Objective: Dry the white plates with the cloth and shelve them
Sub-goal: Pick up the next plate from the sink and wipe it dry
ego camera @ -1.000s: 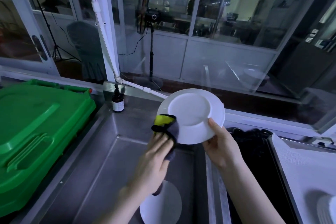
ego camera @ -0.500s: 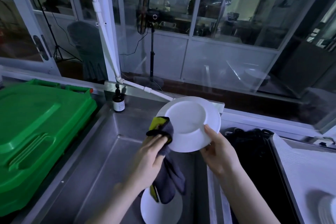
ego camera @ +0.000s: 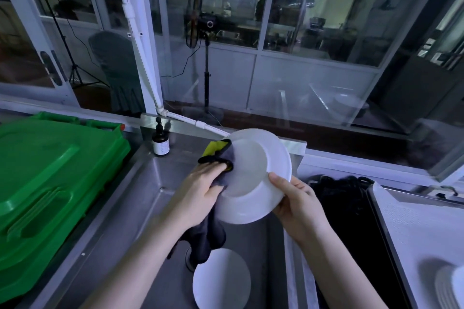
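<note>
Your right hand (ego camera: 298, 204) grips the plate (ego camera: 253, 178) by its rim at 4 o'clock. Your left hand (ego camera: 200, 188), fingers curled, holds the cloth (ego camera: 218, 152) against the plate at 9 o'clock. The plate is tilted above the sink (ego camera: 140, 208); a second plate (ego camera: 222, 281) lies inside at 6 o'clock.

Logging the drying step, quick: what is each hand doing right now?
Left hand: grips the grey and yellow cloth against the round white plate.
Right hand: holds that plate's rim.
</note>
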`<state>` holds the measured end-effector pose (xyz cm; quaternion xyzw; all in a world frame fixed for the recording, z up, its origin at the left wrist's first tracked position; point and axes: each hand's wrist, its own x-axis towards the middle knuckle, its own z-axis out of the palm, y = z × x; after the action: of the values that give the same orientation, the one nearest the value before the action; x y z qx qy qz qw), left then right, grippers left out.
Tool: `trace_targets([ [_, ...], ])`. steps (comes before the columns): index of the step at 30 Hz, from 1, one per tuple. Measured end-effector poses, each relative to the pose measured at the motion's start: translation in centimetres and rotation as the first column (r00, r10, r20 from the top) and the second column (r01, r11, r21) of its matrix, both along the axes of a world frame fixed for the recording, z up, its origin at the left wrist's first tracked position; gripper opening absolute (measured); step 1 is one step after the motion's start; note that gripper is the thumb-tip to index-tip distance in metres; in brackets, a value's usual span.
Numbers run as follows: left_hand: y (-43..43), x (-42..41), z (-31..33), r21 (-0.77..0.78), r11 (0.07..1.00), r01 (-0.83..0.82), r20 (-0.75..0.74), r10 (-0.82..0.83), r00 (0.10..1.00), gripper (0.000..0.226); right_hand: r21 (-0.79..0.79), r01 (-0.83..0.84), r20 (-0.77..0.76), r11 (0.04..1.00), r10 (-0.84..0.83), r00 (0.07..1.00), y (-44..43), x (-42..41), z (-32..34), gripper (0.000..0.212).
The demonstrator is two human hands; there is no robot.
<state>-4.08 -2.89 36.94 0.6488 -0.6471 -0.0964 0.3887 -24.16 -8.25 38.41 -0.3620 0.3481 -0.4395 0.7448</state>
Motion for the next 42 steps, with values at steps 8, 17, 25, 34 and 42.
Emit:
trace_targets([
  [8,0.3,-2.5,0.7,-0.014,0.981,0.193,0.049,-0.192,0.980,0.032,0.065,-0.051,0.004,0.997,0.051,0.999,0.8,0.8,-1.4,0.033],
  [17,2.2,-2.1,-0.6,-0.003,0.993,0.121,0.069,-0.121,0.990,0.036,0.067,0.013,-0.008,0.998,-0.012,1.000,0.0,-0.6,-1.1,0.046],
  [25,-0.8,-1.5,0.7,0.043,0.998,0.044,-0.040,-0.042,0.998,0.046,0.054,-0.045,-0.012,0.998,0.045,0.999,0.8,0.1,-1.2,0.040],
  [34,1.7,-3.3,-1.1,-0.055,0.989,0.134,0.125,-0.127,0.984,0.038,0.088,-0.043,-0.002,0.995,0.043,0.999,0.7,0.1,-1.7,0.046],
  [42,-0.4,-0.8,-3.1,0.093,0.996,-0.004,0.000,0.004,1.000,0.044,0.084,-0.060,-0.076,0.995,0.066,0.995,1.8,0.2,-3.5,0.026],
])
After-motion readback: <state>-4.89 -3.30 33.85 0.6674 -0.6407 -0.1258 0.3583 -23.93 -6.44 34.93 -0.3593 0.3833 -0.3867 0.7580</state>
